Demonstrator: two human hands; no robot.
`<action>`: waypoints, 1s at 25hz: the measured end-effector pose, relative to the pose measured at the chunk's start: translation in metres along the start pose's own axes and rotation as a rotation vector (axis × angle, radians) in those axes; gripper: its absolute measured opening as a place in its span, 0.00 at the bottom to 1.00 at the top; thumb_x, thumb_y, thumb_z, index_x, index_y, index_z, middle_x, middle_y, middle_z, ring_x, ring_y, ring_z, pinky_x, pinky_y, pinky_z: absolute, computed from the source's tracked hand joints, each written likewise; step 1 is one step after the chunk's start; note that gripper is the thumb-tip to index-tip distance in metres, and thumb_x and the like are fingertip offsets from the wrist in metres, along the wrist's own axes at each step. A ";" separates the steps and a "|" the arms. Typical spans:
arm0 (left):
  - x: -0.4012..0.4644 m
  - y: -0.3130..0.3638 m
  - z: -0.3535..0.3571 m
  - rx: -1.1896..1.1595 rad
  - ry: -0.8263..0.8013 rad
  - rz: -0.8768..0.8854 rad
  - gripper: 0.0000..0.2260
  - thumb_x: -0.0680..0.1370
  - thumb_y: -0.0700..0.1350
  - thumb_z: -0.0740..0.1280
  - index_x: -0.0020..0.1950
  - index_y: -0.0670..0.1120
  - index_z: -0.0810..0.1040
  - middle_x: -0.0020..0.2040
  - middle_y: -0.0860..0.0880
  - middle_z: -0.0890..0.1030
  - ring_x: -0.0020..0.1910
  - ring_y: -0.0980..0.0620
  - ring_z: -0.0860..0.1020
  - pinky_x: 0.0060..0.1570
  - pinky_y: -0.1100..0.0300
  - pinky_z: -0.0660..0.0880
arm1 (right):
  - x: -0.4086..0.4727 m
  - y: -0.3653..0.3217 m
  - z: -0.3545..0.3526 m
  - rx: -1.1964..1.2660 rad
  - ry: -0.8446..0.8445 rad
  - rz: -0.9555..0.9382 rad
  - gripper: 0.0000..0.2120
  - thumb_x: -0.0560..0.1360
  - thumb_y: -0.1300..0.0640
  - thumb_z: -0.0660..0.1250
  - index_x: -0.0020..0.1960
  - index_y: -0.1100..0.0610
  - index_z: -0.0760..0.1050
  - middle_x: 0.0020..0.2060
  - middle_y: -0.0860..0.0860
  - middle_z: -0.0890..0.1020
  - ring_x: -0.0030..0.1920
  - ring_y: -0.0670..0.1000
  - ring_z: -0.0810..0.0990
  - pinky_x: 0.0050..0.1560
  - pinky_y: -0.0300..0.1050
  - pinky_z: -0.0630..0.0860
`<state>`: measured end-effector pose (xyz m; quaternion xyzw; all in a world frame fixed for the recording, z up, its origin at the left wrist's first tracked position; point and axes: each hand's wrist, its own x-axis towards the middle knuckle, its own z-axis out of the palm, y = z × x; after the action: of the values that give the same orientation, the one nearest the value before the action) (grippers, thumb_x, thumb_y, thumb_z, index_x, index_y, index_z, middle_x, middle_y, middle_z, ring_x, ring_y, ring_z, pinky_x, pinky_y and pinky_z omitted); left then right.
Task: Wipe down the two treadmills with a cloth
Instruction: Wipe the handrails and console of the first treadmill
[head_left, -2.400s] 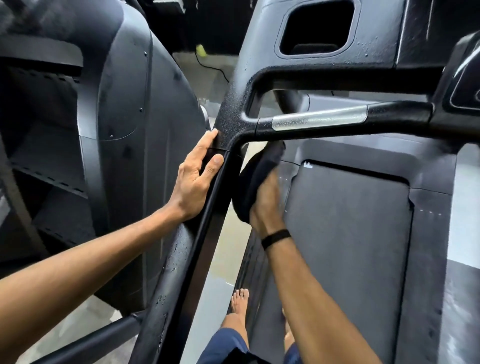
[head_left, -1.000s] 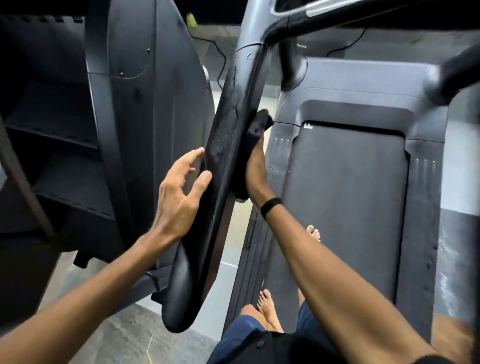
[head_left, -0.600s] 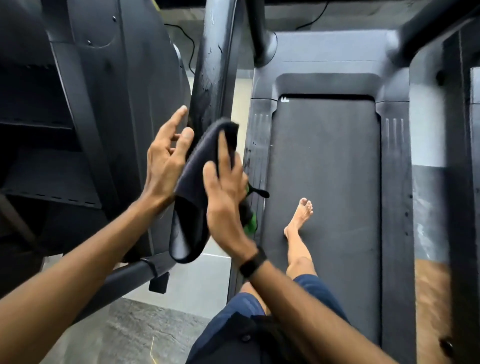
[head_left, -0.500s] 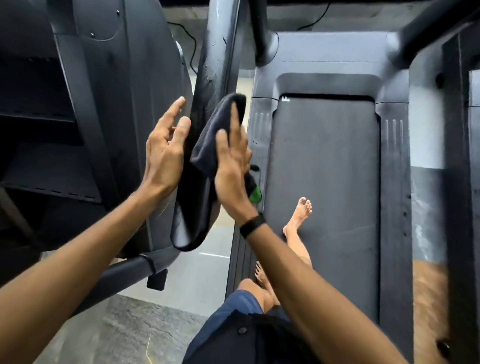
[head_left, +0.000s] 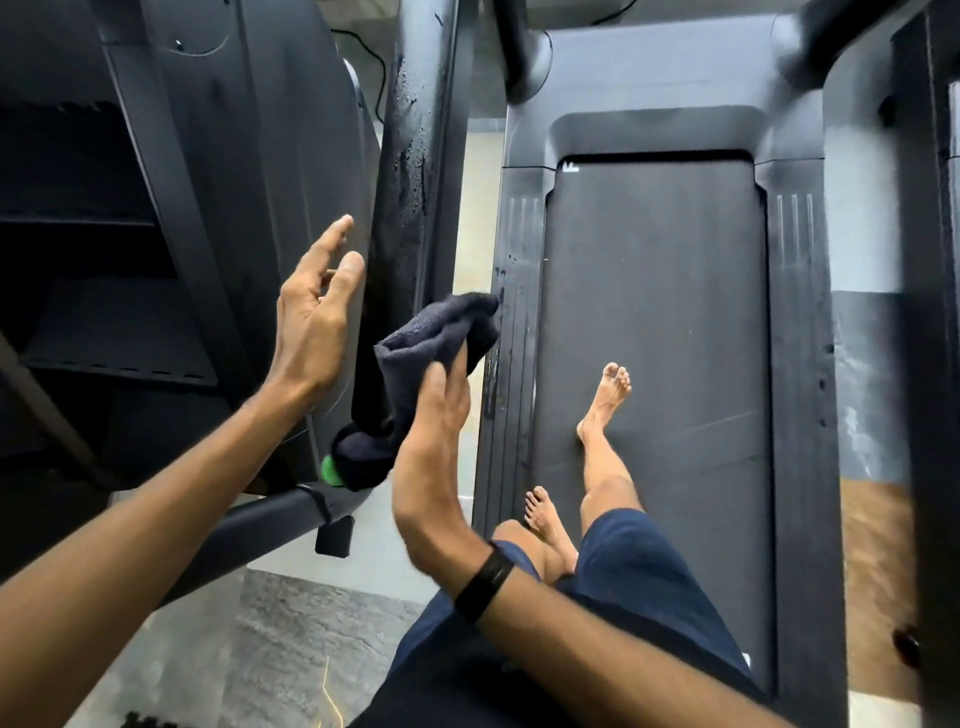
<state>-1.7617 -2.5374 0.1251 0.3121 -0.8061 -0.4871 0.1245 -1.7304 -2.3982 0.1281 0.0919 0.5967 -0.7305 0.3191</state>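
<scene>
Holding the dark cloth (head_left: 415, 358) bunched against the sloped treadmill rail (head_left: 410, 171), the right hand (head_left: 434, 431) has its grip curled round the middle of the wad — soft, light, floppy, one tail sagging below the fingers. I'd judge it best gathered at its centre. The left hand (head_left: 311, 322) hovers just beside, fingers spread, holding nothing.

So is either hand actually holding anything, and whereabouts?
The right hand holds the dark cloth around its middle, both ends loose. The left hand is open, holding nothing.
</scene>
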 end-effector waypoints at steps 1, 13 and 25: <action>0.002 0.000 0.001 -0.001 -0.006 -0.003 0.22 0.81 0.51 0.60 0.76 0.50 0.69 0.73 0.51 0.72 0.64 0.68 0.72 0.68 0.62 0.69 | -0.003 -0.003 0.004 0.027 0.030 0.055 0.26 0.82 0.40 0.47 0.80 0.39 0.50 0.79 0.40 0.52 0.77 0.37 0.51 0.78 0.44 0.51; 0.067 0.024 0.032 0.007 0.004 0.018 0.26 0.80 0.55 0.59 0.77 0.48 0.67 0.73 0.50 0.72 0.70 0.56 0.71 0.73 0.53 0.66 | 0.181 -0.096 0.018 -0.285 0.045 0.087 0.25 0.84 0.41 0.43 0.79 0.44 0.57 0.75 0.53 0.66 0.74 0.57 0.62 0.73 0.55 0.55; 0.235 0.132 0.091 0.079 0.109 0.103 0.38 0.76 0.67 0.47 0.78 0.44 0.63 0.78 0.46 0.65 0.77 0.52 0.60 0.79 0.52 0.47 | 0.313 -0.236 0.022 -0.161 0.088 -0.035 0.17 0.83 0.47 0.58 0.67 0.56 0.72 0.60 0.56 0.80 0.62 0.58 0.77 0.64 0.51 0.74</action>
<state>-2.0403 -2.5763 0.1692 0.3010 -0.8317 -0.4301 0.1810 -2.1049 -2.5103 0.1648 0.0878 0.6683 -0.6809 0.2863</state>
